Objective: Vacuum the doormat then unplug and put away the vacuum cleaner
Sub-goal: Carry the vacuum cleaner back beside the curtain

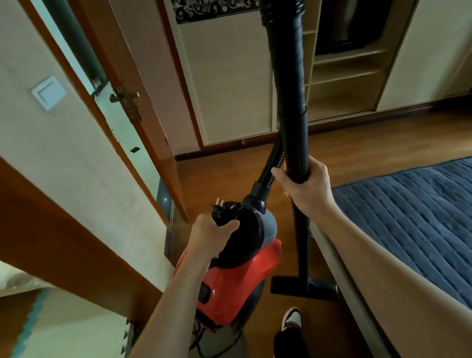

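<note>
A red and grey canister vacuum cleaner (234,281) hangs off the wooden floor, carried by its black top handle. My left hand (211,230) grips that handle together with the black plug (220,206), whose two prongs point up. My right hand (307,188) is closed around the black wand (289,95), which stands upright. The ribbed hose (272,163) runs from the canister up behind the wand. The floor nozzle (303,287) hangs low beside the bed. Loose cord (210,353) dangles under the canister. No doormat is in view.
A bed with a dark blue quilted cover (420,225) fills the right side. An open wooden door (134,107) and its frame stand at left, with a light switch (48,92) on the wall. A wardrobe with open shelves (346,74) stands ahead. My shoe (291,320) is below.
</note>
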A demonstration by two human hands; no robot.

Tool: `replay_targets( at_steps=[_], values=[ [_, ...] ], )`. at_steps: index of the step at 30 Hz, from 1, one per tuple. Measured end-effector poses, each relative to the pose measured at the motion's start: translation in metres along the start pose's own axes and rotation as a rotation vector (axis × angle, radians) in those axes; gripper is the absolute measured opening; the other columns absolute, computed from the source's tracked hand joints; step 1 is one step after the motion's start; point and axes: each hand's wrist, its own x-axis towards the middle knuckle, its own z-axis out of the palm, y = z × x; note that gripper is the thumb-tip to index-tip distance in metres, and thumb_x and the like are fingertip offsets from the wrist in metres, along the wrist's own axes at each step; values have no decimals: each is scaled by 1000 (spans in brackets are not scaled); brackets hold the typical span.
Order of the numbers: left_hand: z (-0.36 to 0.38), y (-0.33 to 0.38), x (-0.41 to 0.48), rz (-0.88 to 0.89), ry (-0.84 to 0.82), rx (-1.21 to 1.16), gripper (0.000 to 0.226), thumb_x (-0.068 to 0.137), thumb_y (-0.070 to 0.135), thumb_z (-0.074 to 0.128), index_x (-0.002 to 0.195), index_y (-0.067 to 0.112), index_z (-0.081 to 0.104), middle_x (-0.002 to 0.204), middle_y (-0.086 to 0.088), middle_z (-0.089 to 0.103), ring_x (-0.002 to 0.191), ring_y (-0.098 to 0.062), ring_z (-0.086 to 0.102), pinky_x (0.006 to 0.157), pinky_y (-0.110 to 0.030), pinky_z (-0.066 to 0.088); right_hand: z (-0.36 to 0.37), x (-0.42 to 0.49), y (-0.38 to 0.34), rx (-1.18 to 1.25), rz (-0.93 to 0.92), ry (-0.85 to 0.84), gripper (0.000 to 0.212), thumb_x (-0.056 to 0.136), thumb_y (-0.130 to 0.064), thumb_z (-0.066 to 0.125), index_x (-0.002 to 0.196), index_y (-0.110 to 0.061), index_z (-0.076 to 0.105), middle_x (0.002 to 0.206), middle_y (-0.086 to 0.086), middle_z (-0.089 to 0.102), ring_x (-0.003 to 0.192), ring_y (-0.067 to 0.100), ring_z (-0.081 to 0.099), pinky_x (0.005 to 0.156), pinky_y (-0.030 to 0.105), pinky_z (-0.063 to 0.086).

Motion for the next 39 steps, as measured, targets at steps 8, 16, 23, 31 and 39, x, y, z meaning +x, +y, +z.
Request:
replay_targets(
  at_steps=[8, 16, 23, 31, 39],
  values=[
    [41, 71, 150, 5, -34, 125, 26, 87, 32, 71, 72, 13, 61, 61, -3, 62, 43, -14, 56, 40, -22, 41, -8, 145, 87, 43, 68, -1, 28, 88, -12, 78, 78, -28, 57, 65, -12, 60, 58, 0, 60, 60, 15, 48],
    [64, 117, 258, 30, -46, 56, 26, 88, 28, 71, 68, 19, 58, 59, 2, 58, 46, -8, 51, 40, -19, 36, -10, 252, 137, 33, 45, 19, 39, 88, -5, 77, 81, -35, 53, 65, -23, 61, 62, -5, 59, 59, 10, 47],
    [82, 140, 349, 46, -47, 2, 31, 88, 27, 71, 62, 14, 61, 51, 2, 56, 33, -3, 47, 35, -16, 33, 5, 334, 177, 9, 31, 39, 38, 88, -5, 77, 82, -35, 54, 69, -15, 58, 61, -3, 59, 59, 11, 48],
    [95, 155, 505, -49, -211, -109, 32, 88, 27, 71, 67, 6, 61, 49, -3, 50, 33, -12, 39, 34, -21, 27, 38, 462, 252, -50, 82, 114, 37, 87, -1, 75, 83, -32, 56, 71, -9, 62, 63, 6, 62, 60, 16, 52],
    [91, 205, 668, -16, -395, -110, 37, 90, 24, 68, 59, 15, 51, 41, 5, 44, 27, -7, 35, 32, -16, 25, 77, 597, 304, -123, 137, 219, 34, 86, -3, 78, 76, -29, 57, 66, -5, 61, 57, 7, 57, 58, 16, 48]
  ],
)
